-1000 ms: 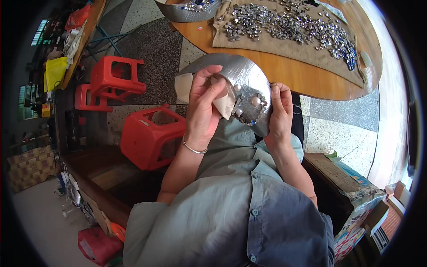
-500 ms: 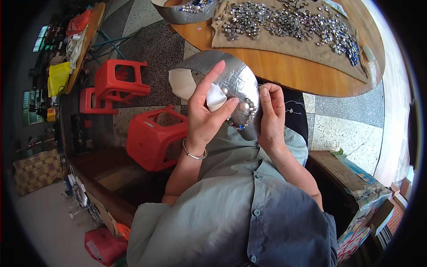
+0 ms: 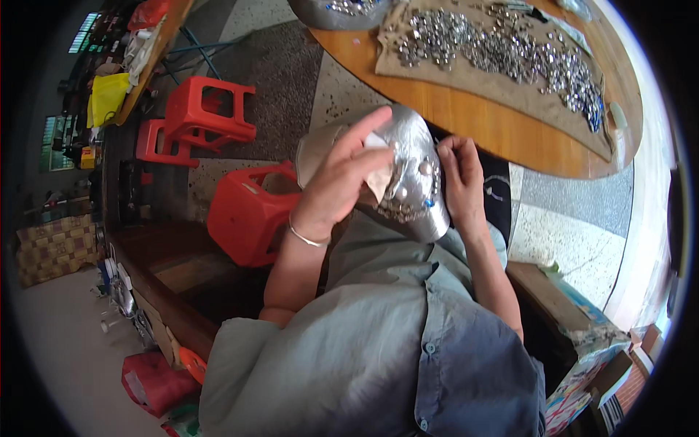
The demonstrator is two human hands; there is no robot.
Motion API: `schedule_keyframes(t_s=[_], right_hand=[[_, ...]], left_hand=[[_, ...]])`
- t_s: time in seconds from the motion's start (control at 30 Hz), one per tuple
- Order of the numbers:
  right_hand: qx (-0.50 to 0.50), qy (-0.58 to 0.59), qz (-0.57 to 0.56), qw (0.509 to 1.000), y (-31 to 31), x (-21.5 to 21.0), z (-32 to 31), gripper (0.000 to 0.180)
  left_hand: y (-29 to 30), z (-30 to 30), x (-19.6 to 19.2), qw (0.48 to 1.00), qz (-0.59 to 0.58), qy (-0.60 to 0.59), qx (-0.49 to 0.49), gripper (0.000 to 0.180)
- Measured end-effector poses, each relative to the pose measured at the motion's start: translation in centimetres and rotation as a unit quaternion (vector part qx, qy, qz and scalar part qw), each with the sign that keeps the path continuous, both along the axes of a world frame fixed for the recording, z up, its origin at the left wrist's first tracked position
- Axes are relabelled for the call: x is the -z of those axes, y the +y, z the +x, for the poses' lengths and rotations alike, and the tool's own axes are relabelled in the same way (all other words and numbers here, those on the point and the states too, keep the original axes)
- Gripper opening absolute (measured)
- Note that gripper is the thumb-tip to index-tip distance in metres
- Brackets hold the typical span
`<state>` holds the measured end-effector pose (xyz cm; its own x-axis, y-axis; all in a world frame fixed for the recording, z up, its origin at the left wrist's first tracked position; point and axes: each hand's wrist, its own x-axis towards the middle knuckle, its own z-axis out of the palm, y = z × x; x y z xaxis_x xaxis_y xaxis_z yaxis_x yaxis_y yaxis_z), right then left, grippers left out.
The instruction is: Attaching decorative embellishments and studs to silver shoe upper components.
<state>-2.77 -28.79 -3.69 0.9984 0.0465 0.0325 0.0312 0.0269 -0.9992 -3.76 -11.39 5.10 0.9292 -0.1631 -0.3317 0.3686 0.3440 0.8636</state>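
In front of my torso is a curved, silver-covered band [image 3: 415, 135], with a pale lining showing on its left side. Pearls, clear stones and blue stones [image 3: 408, 207] decorate its face in a curved line. My left hand [image 3: 342, 171] grips the band through its cut-out opening, thumb on the front and index finger stretched along the top. Beside the band's right edge, my right hand [image 3: 462, 175] has thumb and fingers pinched together; whatever is between them is too small to make out. Thin pale thread [image 3: 499, 188] hangs over the dark cloth to its right.
Ahead, a round wooden table [image 3: 444, 105] carries a tan cloth [image 3: 397, 64] covered with many clear and blue stones. Another silver piece [image 3: 342, 18] with stones sits at its far left edge. Red plastic stools [image 3: 251, 215] stand left; a wooden box [image 3: 542, 291] is near right.
The band has turned and shifted slightly right and down, so more of its decorated face shows. My left hand has moved right with it; my right hand has moved a little right, still pinched.
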Motion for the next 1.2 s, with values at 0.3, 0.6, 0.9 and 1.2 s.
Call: schedule_keyframes(t_s=[0.3,0.6,0.9,1.2], right_hand=[[-0.013,-0.143,-0.209,0.967,-1.2,-5.2,-0.8,0.005],[0.031,-0.129,-0.129,0.983,-3.7,-7.2,-1.8,0.004],[0.006,-0.202,-0.188,0.961,-3.4,-9.6,-2.2,0.007],[-0.047,-0.114,-0.136,0.983,-0.2,-8.8,-2.5,0.015]], left_hand=[[0.0,-1.3,0.6,0.977,0.169,-0.125,0.020,0.043],[0.3,-1.2,0.2,0.967,0.176,-0.163,-0.087,0.045],[-0.3,-1.7,-0.8,0.971,0.163,-0.157,-0.081,0.044],[-1.3,-2.2,-0.9,0.943,0.246,-0.208,-0.080,0.043]])
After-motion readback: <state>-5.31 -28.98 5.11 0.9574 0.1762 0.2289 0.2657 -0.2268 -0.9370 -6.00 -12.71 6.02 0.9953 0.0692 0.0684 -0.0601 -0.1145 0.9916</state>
